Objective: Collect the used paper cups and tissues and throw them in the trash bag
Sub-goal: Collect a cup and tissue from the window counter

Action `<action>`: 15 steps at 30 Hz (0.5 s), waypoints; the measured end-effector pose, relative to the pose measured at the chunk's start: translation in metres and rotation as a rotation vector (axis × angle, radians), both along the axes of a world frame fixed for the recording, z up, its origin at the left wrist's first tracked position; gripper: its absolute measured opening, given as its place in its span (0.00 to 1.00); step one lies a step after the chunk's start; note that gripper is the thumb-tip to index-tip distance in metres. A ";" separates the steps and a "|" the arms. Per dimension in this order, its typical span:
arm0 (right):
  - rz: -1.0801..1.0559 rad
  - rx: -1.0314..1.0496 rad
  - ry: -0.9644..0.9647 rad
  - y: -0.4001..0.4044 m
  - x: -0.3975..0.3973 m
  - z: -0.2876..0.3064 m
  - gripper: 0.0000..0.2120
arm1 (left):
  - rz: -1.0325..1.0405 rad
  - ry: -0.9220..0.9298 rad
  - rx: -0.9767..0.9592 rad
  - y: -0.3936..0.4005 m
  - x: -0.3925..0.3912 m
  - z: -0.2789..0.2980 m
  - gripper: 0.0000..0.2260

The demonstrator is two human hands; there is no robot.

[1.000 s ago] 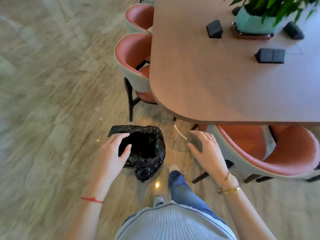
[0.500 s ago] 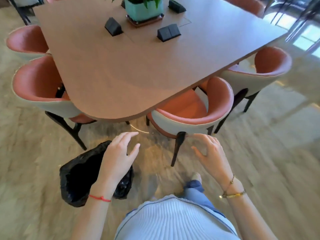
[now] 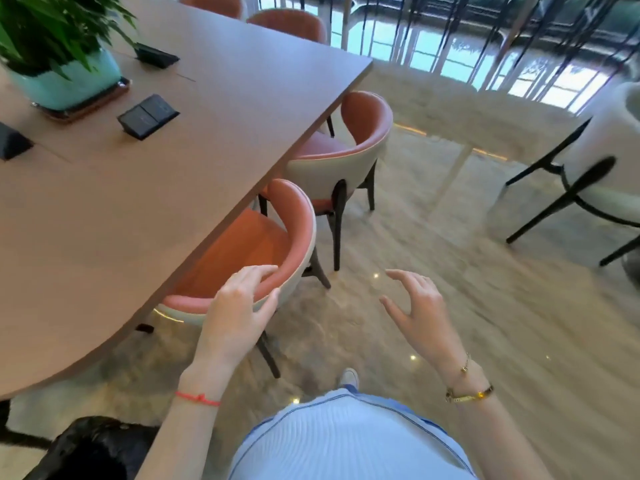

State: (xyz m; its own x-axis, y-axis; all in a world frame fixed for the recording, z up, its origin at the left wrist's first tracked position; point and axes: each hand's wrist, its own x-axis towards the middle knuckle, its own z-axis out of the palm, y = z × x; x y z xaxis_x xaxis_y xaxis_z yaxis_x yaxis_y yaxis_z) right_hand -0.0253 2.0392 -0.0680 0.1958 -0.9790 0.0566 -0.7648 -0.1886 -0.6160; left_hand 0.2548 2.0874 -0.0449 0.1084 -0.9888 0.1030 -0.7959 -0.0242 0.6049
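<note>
The black trash bag (image 3: 93,448) sits on the floor at the bottom left, behind my left forearm, partly cut off by the frame. My left hand (image 3: 239,310) hovers in front of the nearest chair's backrest with relaxed fingers and holds nothing. Over the floor to its right is my right hand (image 3: 419,310), fingers spread and loosely bent, also empty. No paper cup or tissue is in view.
A long brown table (image 3: 166,174) fills the left, carrying a potted plant (image 3: 59,64) and black socket boxes (image 3: 148,116). Orange chairs (image 3: 277,244) are tucked along its right edge. A white chair (image 3: 602,174) stands at the far right. Windows line the back.
My view has swung right along the table. The trash bag has slid to the bottom-left corner. Both hands stay raised and empty, now by the nearest chair.
</note>
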 end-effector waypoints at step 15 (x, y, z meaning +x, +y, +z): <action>-0.352 0.021 -0.001 -0.140 -0.140 -0.016 0.18 | -0.317 0.007 0.049 -0.234 -0.131 -0.012 0.16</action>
